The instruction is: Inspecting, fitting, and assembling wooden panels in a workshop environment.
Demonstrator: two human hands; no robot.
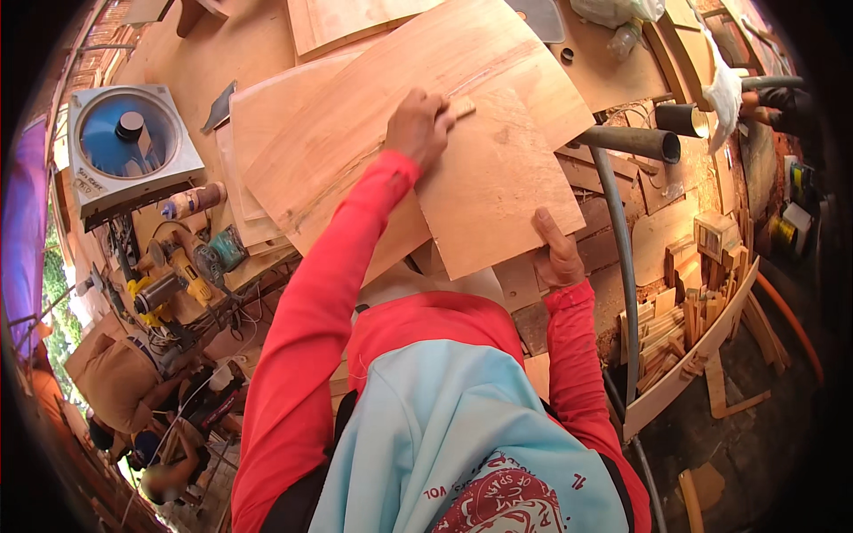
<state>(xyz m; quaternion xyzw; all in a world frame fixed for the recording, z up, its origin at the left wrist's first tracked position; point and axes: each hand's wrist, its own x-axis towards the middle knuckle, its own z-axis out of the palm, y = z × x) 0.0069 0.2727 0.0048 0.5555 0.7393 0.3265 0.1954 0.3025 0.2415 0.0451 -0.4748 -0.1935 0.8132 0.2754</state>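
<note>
My left hand [418,129] is closed round a small wooden block [463,107], whose end shows beyond the fingers. The block rests at the upper left edge of a roughly square plywood piece [498,191]. My right hand [559,250] grips that piece at its near right corner, thumb on top and fingers hidden beneath. Under the piece lies a larger plywood sheet [320,124], with a dark line of grain or a scratch running across it. The square piece juts out over the near edge, toward my body.
A boxed fan [131,133], a bottle [194,201] and power tools [187,271] stand at left. Metal pipes [631,142] and a bin of wood offcuts [684,306] are at right. More plywood [346,22] lies at the far side. Other people [151,417] sit at lower left.
</note>
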